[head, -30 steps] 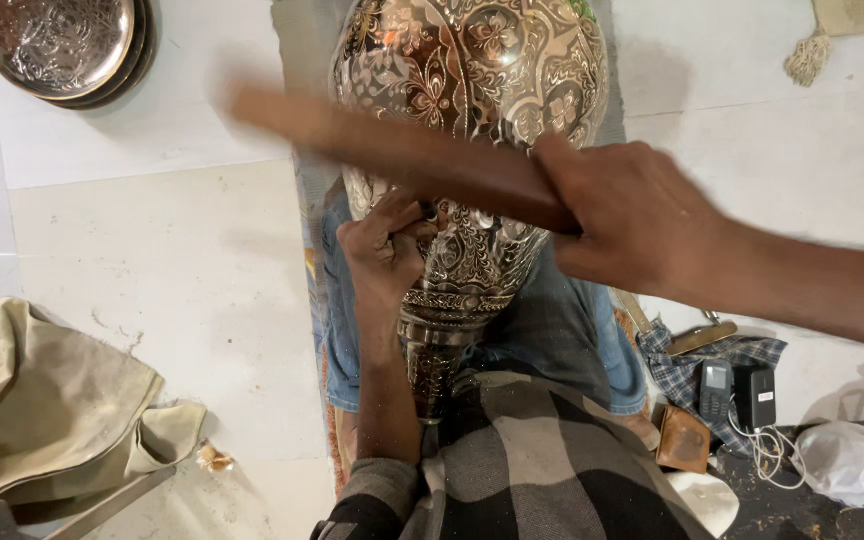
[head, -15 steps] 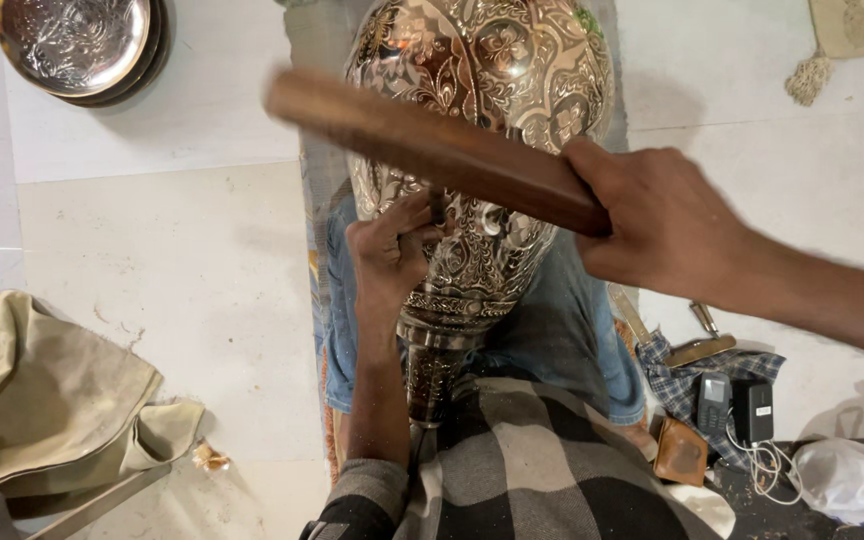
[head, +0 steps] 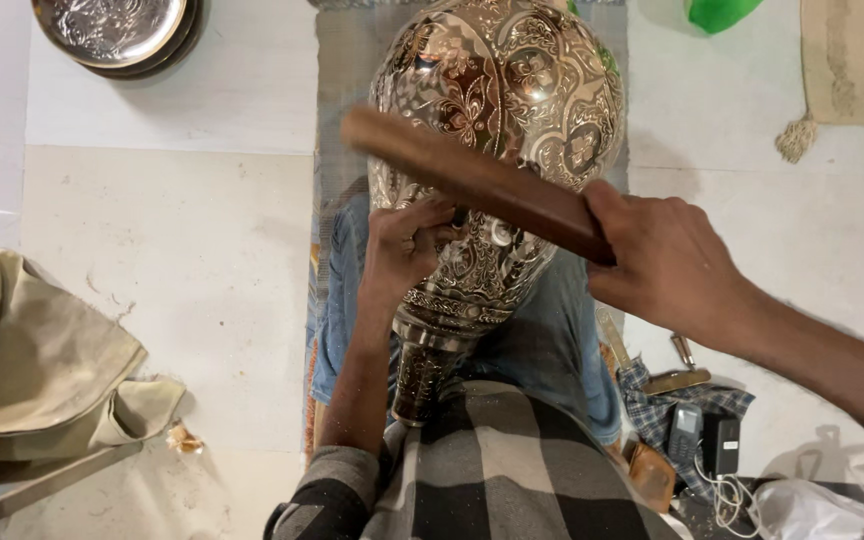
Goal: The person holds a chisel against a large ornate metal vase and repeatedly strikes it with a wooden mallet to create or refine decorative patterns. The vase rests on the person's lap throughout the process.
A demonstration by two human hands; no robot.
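A large engraved metal vase (head: pixel 512 90) lies across my lap, its narrow neck pointing toward my checked shirt. My left hand (head: pixel 404 250) rests on the vase's shoulder with fingers pinched around a small dark tool, mostly hidden, its tip on the metal. My right hand (head: pixel 664 262) grips one end of a brown wooden stick (head: pixel 472 180). The stick slants up and left over the vase, just above my left hand.
Stacked engraved metal plates (head: pixel 117 30) sit at the top left. A beige cloth bag (head: pixel 37 360) lies at the left. By my right side are small tools (head: pixel 677 375), two dark phones (head: pixel 702 435) with a white cable, and a green object (head: pixel 717 12).
The wooden stick has swung from lower and more level to a steeper slant, its far end nearer the vase. My left hand stays on the vase's shoulder.
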